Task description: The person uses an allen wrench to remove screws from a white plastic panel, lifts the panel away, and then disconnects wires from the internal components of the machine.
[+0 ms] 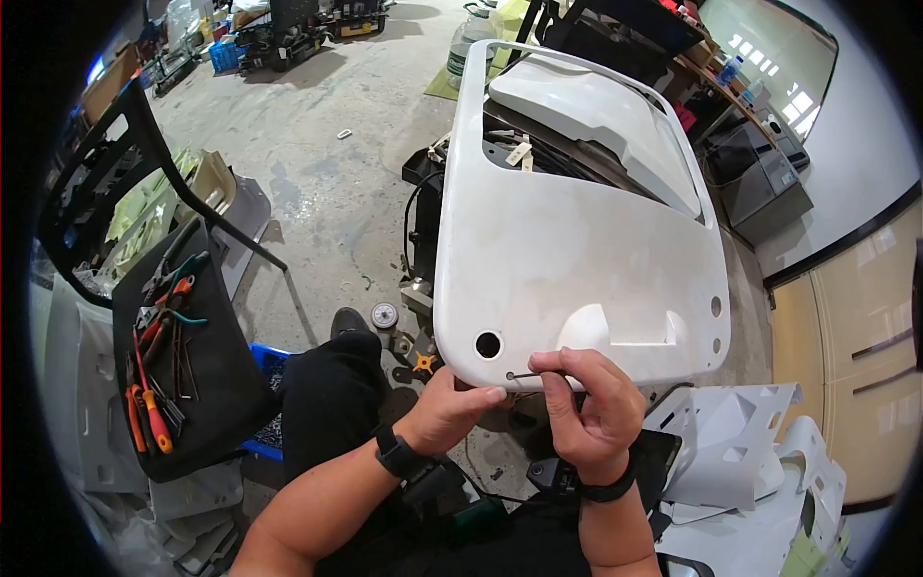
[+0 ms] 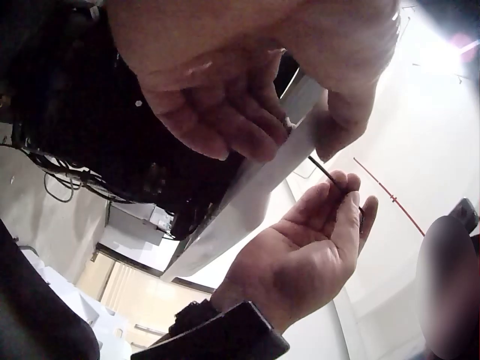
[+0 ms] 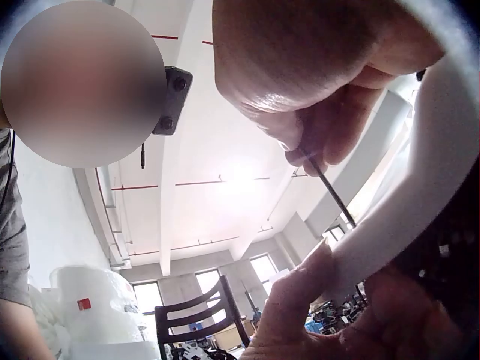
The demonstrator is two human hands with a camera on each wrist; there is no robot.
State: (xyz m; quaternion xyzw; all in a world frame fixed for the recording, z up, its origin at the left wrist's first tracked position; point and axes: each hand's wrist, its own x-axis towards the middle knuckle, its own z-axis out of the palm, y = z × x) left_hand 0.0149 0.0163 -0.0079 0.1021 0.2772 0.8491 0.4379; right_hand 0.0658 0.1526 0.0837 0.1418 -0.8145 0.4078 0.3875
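A large white panel (image 1: 577,250) spans the middle of the head view, with a round hole near its lower left corner. The right hand (image 1: 598,409) pinches a thin dark hex key (image 1: 527,375) between thumb and fingers, its tip at the panel's near edge. In the left wrist view the same key (image 2: 324,169) runs from the right hand (image 2: 300,255) to the panel (image 2: 247,202). The left hand (image 1: 447,412) grips that edge, thumb on top and fingers beneath, also in the right wrist view (image 3: 300,307). What those fingers touch underneath is hidden.
Left, a black chair (image 1: 207,337) holds pliers, screwdrivers and hex keys. A blue bin (image 1: 264,442) stands beside it. White molded parts (image 1: 731,442) lie at lower right. A wheel (image 1: 384,315) is on the floor near the foot. Behind the panel stands a large clear bottle (image 1: 466,48).
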